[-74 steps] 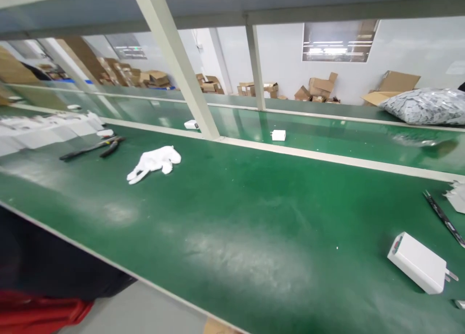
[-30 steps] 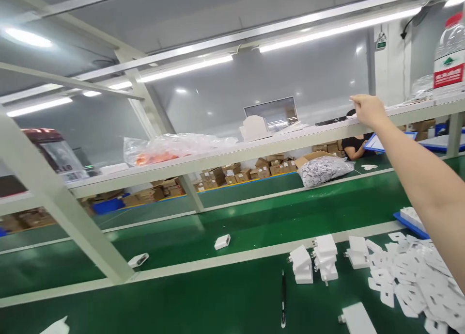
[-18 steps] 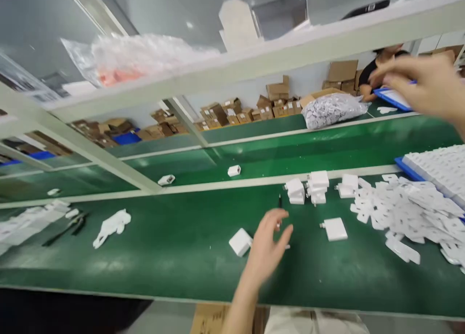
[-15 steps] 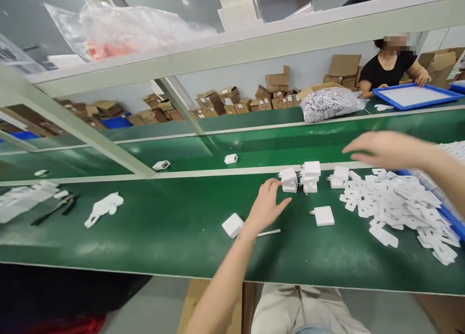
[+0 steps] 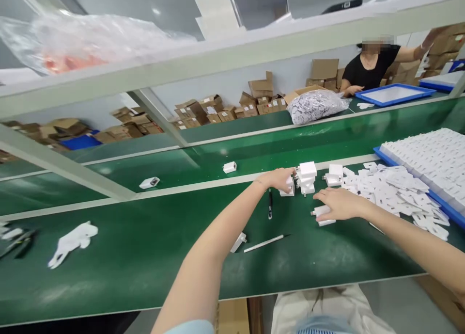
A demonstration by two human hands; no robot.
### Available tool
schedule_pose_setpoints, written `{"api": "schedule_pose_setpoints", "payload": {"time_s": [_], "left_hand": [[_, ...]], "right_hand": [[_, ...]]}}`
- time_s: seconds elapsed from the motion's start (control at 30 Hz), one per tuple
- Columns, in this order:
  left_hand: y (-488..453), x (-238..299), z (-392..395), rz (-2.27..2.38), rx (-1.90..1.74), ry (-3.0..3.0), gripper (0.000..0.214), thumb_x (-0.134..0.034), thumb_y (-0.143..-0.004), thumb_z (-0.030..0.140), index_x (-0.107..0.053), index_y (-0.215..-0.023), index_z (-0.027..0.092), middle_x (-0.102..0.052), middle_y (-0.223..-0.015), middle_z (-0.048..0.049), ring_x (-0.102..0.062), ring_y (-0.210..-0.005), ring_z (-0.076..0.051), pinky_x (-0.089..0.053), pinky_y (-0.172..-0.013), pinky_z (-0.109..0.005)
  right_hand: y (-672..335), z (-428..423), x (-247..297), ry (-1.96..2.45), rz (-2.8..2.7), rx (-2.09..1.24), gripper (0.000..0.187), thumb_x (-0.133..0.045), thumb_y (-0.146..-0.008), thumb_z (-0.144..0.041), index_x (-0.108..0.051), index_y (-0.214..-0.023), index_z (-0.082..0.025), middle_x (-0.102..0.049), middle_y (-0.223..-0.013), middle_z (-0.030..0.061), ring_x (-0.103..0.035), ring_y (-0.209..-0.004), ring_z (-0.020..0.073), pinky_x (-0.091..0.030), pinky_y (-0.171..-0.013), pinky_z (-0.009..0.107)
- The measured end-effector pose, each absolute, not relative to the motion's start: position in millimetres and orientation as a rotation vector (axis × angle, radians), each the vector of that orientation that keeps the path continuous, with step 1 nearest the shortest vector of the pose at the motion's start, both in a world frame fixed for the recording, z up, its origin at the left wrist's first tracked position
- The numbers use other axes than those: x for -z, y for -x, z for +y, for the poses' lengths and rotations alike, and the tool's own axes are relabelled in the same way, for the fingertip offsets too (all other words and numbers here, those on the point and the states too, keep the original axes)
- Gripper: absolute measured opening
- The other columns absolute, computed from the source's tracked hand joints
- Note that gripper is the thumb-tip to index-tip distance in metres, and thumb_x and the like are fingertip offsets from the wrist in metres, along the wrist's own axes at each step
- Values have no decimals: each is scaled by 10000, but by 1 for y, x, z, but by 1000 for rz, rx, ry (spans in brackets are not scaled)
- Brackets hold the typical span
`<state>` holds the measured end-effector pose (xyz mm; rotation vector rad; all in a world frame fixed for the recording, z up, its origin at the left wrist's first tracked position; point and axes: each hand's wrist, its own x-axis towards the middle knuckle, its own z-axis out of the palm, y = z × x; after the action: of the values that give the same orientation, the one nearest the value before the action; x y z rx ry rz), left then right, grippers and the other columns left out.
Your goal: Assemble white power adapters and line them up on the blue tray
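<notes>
chargers [image 5: 308,170] are stacked, seemingly for easy reach, one stack [image 5: 287,192] partly covered by left hand [image 5: 278,178], grip unclear, lone charger [image 5: 328,222] by right hand [image 5: 339,203], fingers apart.

Left fingers [image 5: 284,175] at white chargers [image 5: 290,186]

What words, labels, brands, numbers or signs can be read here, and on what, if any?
No text is readable.
Labels on the cardboard boxes: too small.
Marking on the slim black tool: too small.
Pale mark on the black object on the shelf: too blurred.
</notes>
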<state>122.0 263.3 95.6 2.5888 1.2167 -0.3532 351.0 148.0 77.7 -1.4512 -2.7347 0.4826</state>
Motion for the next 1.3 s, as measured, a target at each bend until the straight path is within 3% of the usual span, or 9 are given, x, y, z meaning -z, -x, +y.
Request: {"api": "schedule_pose_setpoints", "payload": {"time_s": [0.07, 0.17, 0.37, 0.57, 0.83, 0.93, 1.1, 1.3], "left_hand": [[-118, -93, 248, 1160, 326, -2630, 722, -711, -683, 326, -453, -1340, 175, -641, -1264, -142, -638, -1111, -329, -501, -858, -332], [-112, -91, 222, 1104, 302, -2663, 658, -677, -708, 290, -459, -1319, 177, -656, -1200, -125, -645, -1073, -319, -492, -847, -335], [-112, -93, 195, 1125, 408, -2613, 793, -703, -668, 325, -408, -1391, 187, -664, -1152, -138, -663, -994, -327, -505, -751, -333], [-115, -98, 194, 1108, 464, -2621, 704, -701, -643, 297, -505, -1315, 226, -694, -1014, -99, -672, -941, -320, -493, -699, -310], [-102, -95, 192, 1047, 264, -2580, 709, -726, -625, 299, -488, -1283, 187, -692, -861, -73, -678, -818, -319, -467, -641, -314], [-99, -87, 183, 979, 74, -2527, 681, -746, -654, 310, -474, -1268, 194, -703, -924, -63, -685, -851, -304, -487, -686, -320], [-116, -41, 164, 860, -363, -2384, 680, -741, -783, 369, -350, -1320, 223, -634, -1230, -83, -658, -1070, -245, -516, -889, -338], [-130, -2, 154, 791, -642, -2303, 723, -832, -719, 379, -432, -1294, 198, -506, -1404, -174, -457, -1348, -330, -369, -1142, -480]], "right_hand": [[-352, 135, -61, 1425, -2727, -550, 566, -729, -751, -443, -635, -1216, -136, -652, -1164, 164, -613, -1074, 351, -490, -874, 421], [-355, 119, -39, 1456, -2616, -608, 526, -664, -811, -356, -597, -1283, -133, -606, -1200, 151, -555, -1162, 321, -447, -981, 408], [-347, 107, -29, 1529, -2468, -639, 688, -561, -884, -484, -427, -1482, -171, -538, -1270, 144, -573, -1155, 303, -472, -968, 388], [-310, 123, -35, 1550, -2540, -531, 623, -652, -826, -364, -530, -1391, -130, -585, -1229, 183, -546, -1196, 364, -447, -975, 441], [-259, 139, -28, 1616, -2433, -384, 425, -662, -834, -452, -630, -1089, -114, -644, -1176, 192, -570, -1163, 367, -424, -951, 481], [-277, 132, -33, 1614, -2416, -419, 399, -673, -810, -457, -630, -1055, -145, -660, -1149, 149, -627, -1064, 328, -462, -882, 425], [-336, 110, -42, 1563, -2271, -501, 427, -647, -813, -437, -573, -1158, -197, -655, -1135, 95, -652, -945, 259, -489, -738, 335], [-357, 94, -36, 1477, -2273, -356, 466, -528, -901, -406, -537, -1299, -164, -612, -1116, 146, -618, -963, 286, -481, -869, 413]]}}
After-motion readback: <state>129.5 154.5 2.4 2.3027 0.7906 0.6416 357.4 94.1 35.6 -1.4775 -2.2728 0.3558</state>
